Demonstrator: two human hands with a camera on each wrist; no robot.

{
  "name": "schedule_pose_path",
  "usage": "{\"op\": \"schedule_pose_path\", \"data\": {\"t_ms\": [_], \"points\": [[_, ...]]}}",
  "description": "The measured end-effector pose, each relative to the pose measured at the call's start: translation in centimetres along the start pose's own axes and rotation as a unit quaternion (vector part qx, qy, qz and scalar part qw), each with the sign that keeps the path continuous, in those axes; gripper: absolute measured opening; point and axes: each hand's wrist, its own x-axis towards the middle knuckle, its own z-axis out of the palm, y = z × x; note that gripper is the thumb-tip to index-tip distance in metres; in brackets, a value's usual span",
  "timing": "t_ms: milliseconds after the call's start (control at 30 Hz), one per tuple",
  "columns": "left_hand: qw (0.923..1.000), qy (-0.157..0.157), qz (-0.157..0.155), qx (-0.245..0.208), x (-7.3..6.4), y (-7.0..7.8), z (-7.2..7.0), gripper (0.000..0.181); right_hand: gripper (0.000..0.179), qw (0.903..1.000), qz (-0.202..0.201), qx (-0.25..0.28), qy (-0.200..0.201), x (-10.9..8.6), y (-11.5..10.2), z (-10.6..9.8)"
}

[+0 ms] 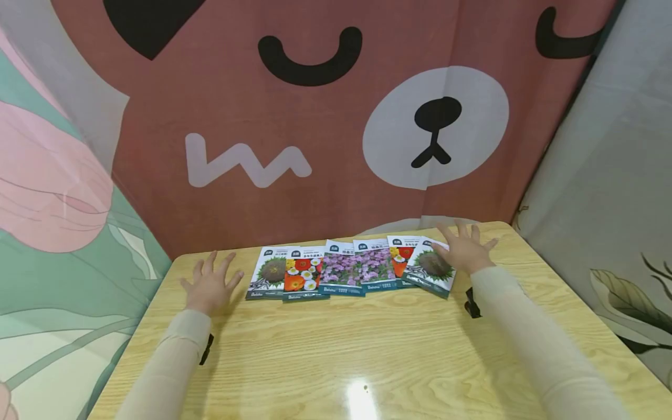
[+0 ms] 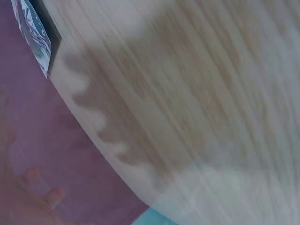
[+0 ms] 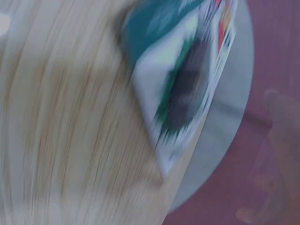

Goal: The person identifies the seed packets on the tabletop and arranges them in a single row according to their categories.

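Several seed packets lie in an overlapping row along the back of the table. At the left end is a sunflower packet [image 1: 269, 274], overlapped by a poppy packet [image 1: 304, 277]. Two purple-flower packets [image 1: 341, 274] fill the middle, and a second poppy packet [image 1: 401, 256] lies partly hidden under the tilted right-end sunflower packet [image 1: 431, 269]. My left hand [image 1: 208, 286] hovers with spread fingers just left of the row. My right hand [image 1: 466, 248], fingers also spread, is at the right-end packet, its thumb overlapping that packet's upper corner in the head view. Neither hand holds anything.
The wooden table [image 1: 315, 356] has rounded back corners and meets a hanging curtain [image 1: 336, 204] with a bear print. Printed fabric also hangs at the left and right sides. Black straps [image 1: 472, 303] show at both wrists.
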Motion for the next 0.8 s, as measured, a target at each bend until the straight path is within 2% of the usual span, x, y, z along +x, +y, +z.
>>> {"op": "schedule_pose_path", "data": {"t_ms": [167,333,433,633,800], "points": [[0.9981,0.017,-0.013,-0.058,0.1,1.0,0.0,0.066,0.065,0.9965,-0.039,0.06,0.043,0.5,-4.1,1.7],[0.9921,0.002,-0.031,-0.122,0.6,1.4,0.5,0.063,0.061,0.9837,-0.098,0.135,0.068,0.2,-8.5,3.2],[0.9867,-0.009,-0.037,-0.158,0.8,1.6,0.9,0.062,0.059,0.9759,-0.127,0.164,0.068,0.1,-11.1,4.0],[0.975,-0.011,-0.051,-0.216,0.8,2.4,1.1,0.051,0.058,0.9616,-0.165,0.214,0.05,0.0,-15.7,5.1],[0.9671,-0.014,-0.076,-0.242,0.6,3.0,1.2,0.043,0.056,0.9528,-0.193,0.233,0.03,-0.4,-19.2,6.3]]}}
